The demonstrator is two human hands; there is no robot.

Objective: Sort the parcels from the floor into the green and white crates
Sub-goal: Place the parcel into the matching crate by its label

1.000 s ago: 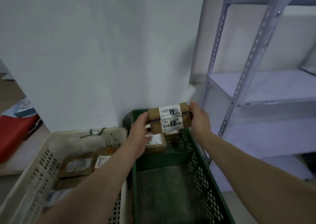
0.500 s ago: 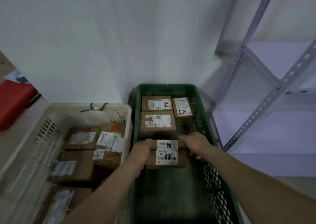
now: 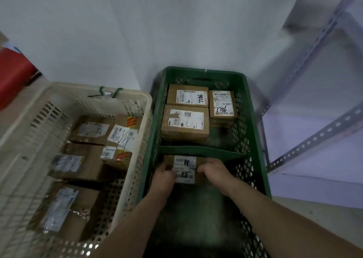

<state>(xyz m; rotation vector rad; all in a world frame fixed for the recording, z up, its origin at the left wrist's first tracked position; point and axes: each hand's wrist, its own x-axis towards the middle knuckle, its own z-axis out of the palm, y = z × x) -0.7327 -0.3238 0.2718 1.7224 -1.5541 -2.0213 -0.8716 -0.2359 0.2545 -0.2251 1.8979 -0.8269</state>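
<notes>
Partly, both hands [image 3: 164,176] cover the parcel [image 3: 184,169].

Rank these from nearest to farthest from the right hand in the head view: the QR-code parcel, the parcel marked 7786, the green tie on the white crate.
1. QR-code parcel, just beyond the green crate's divider.
2. Parcel marked 7786, back right corner.
3. Green tie, on the white crate's far rim, left.

Measured from the right hand.

Dim, flat light – wide-angle warp at edges, motion blur on white crate [image 3: 59,104] & shelf frame [image 3: 306,47].
</notes>
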